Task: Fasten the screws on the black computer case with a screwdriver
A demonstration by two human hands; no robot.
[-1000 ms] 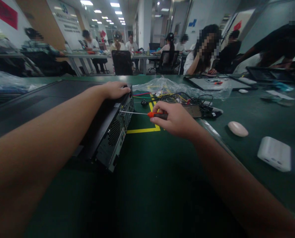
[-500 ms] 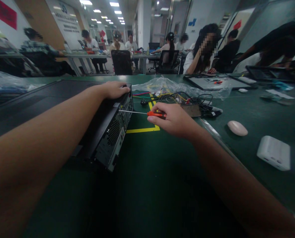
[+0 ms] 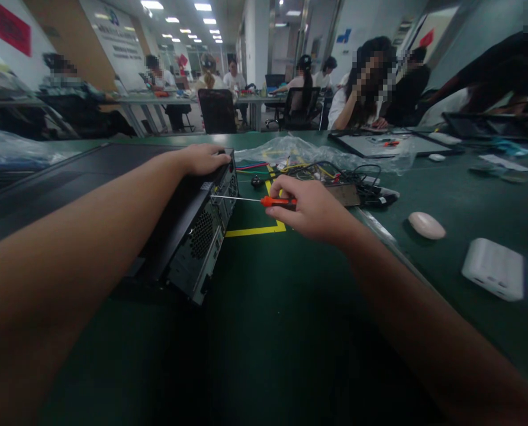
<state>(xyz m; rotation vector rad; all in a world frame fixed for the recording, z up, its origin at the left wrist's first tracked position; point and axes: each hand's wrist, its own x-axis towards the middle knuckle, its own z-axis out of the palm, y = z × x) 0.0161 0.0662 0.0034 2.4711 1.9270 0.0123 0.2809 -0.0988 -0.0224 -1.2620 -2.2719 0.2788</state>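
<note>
A black desktop computer case (image 3: 90,171) lies on its side, its rear panel (image 3: 202,236) with vent holes and ports turned to the right. My left hand (image 3: 205,158) is closed over the far rear corner of the case, with its thumb along the edge and its other fingers partly hidden. In my right hand (image 3: 311,207) is a screwdriver (image 3: 279,203) with an orange and black handle, pinched between thumb and fingers. Its thin shaft is nearly level and points left. The tip meets the rear panel near the upper edge; the screw there is too small to make out.
Yellow tape (image 3: 255,231) marks the green table (image 3: 264,331). Behind my right hand lie tangled cables (image 3: 357,177), a metal box (image 3: 344,194) and clear plastic wrap (image 3: 290,148). To the right are a pale mouse (image 3: 427,225) and a white block-shaped device (image 3: 493,269). People sit beyond.
The screwdriver and my right hand have shifted very slightly, with the tip still at the rear panel. My left hand stays on the case. The view has tilted a little.
</note>
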